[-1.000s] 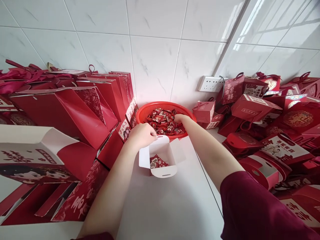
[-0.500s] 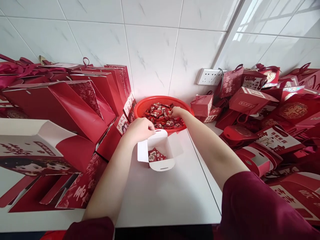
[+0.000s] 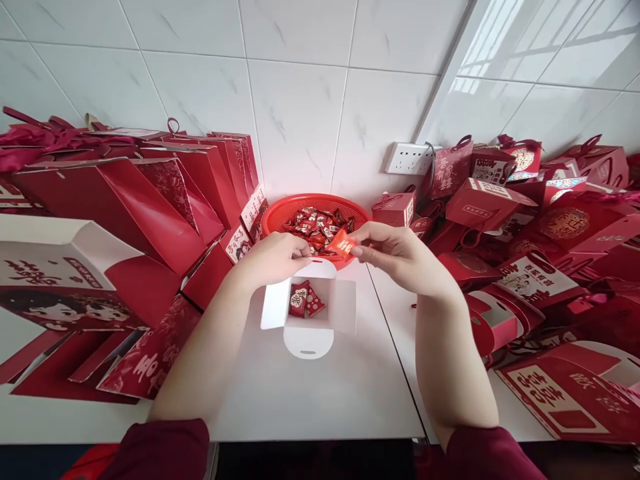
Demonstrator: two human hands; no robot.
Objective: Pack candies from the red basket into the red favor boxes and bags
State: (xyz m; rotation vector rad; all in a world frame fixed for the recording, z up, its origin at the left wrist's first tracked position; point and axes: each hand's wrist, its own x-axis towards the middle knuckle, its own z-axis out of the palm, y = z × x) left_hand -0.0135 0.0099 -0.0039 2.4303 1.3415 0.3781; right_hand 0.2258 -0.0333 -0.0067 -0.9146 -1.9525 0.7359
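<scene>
Between the thumb and fingers of my right hand (image 3: 395, 257) is a bright red-orange wrapped candy (image 3: 342, 245), held just above the near right rim of the basket. My left hand (image 3: 275, 257) is closed at the back flap of a small white-lined box (image 3: 309, 341), its fingertips pinching the flap's edge. The box stands with its flaps spread, and a couple of red wrapped candies (image 3: 306, 300) lie inside. Behind it, a red plastic basket (image 3: 275, 215) holds a heap of red wrapped candies (image 3: 317, 223).
Red paper gift bags (image 3: 125, 207) stand on the left of the white table (image 3: 320, 400). On the right, red gift boxes (image 3: 490, 207) are piled up. A power strip (image 3: 409, 159) is fixed near the tiled wall (image 3: 300, 120).
My right hand has come out of the basket towards me with a candy in its fingers. My left hand stays at the box's back flap.
</scene>
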